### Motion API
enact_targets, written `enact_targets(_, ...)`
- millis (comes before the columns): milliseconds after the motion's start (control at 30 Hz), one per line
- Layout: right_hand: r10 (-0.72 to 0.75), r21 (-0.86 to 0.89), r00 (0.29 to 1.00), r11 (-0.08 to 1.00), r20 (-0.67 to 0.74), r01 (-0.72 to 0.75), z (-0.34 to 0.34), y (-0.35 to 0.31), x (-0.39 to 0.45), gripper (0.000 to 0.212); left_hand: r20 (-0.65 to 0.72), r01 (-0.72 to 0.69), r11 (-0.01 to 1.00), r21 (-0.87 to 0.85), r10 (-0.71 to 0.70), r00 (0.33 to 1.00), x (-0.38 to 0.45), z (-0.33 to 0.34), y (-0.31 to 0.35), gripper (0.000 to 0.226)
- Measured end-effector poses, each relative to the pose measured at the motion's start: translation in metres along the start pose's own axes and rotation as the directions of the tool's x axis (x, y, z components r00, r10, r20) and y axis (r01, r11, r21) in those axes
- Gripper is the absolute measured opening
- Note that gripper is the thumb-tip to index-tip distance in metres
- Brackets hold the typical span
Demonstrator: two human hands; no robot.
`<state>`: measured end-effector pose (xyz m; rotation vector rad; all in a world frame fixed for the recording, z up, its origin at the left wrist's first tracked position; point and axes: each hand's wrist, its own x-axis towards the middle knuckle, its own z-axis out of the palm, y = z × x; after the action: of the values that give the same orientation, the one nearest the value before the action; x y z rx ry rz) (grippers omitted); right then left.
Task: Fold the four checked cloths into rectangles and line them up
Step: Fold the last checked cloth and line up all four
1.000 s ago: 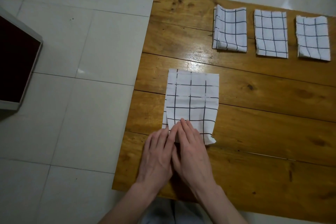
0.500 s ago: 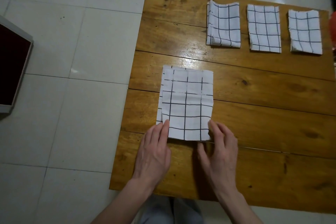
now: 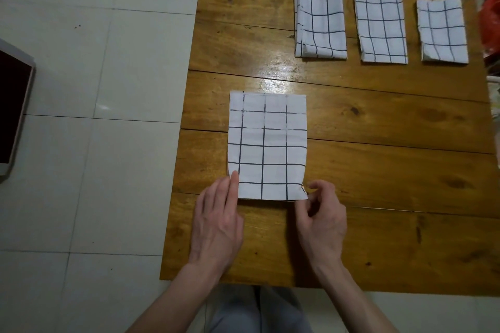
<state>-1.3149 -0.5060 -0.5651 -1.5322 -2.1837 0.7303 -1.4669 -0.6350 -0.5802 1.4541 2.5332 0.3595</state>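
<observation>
Pinching checked cloth point(image 3: 267, 146) corner, right hand point(image 3: 320, 220), left hand point(image 3: 219, 216) pressing flat

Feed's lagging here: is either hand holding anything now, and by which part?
The right hand pinches the near cloth at its near right corner. The left hand only rests flat fingers on its near left corner.

Single head-worn view, looking steeply down and forward, close over the near edge of the brown plank wooden table point(image 3: 378, 121); pale tiled floor point(image 3: 81, 62) toward nine o'clock. No second view.
</observation>
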Motion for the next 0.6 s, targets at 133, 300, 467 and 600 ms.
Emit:
enact_targets(133, 0.03, -0.062, 0.999, 0.998, 0.026, -0.028, -0.001, 0.003, -0.001, 0.027, 0.049, -0.022, 0.998, 0.06, 0.02, 0.999, 0.0, 0.002, 0.0, 0.067)
enact_targets(300, -0.124, -0.183, 0.988, 0.973, 0.095, 0.139, -0.005, 0.01, -0.001, 0.021, 0.068, -0.009, 0.997, 0.075, 0.004, 0.998, 0.002, 0.005, 0.003, 0.066)
enact_targets(467, -0.116, -0.278, 0.988, 0.95, 0.104, 0.141, -0.005, 0.017, 0.003, 0.021, 0.133, -0.055, 0.995, 0.088, 0.043, 0.99, 0.004, 0.006, 0.0, 0.066)
enact_targets(600, -0.092, -0.293, 0.991, 0.949, 0.1, 0.118, -0.005, 0.023, 0.003, 0.025, 0.156, -0.062, 0.991, 0.121, 0.042, 0.987, 0.003, 0.008, -0.002, 0.068)
